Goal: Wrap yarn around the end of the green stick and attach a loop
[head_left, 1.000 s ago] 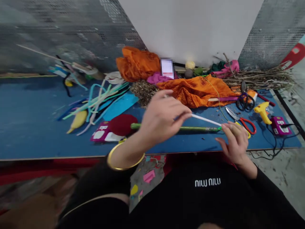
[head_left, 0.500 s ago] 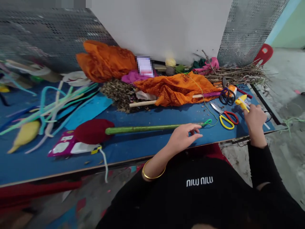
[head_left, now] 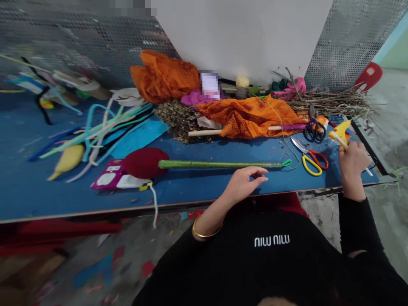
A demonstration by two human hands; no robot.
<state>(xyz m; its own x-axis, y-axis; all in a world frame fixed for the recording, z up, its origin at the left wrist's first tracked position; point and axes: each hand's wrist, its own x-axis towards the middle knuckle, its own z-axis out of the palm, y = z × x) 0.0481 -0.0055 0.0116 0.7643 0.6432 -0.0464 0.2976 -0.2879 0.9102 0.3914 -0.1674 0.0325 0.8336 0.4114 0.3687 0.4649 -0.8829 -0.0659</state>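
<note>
At the table's right end, my right hand is closed around a yellow glue gun, and a white glue stick pokes out behind. My left hand hovers at the table's front edge, fingers curved and apart, holding nothing. Just beyond it lies a green-wrapped stick, with a dark red padded bulb at its left end and a green yarn loop at its right. Scissors with red and yellow handles lie between my hands.
Orange cloth covers the table's middle back, beside dry plant scraps. Twigs and dark-handled scissors lie at the right. Pipe cleaners, a yellow pod-shaped piece and a purple packet are on the left.
The view has shifted left, moving the table's contents rightward. My right hand has raised and tilted the glue gun slightly. My left hand stays near the stick, its fingers a little more curled.
</note>
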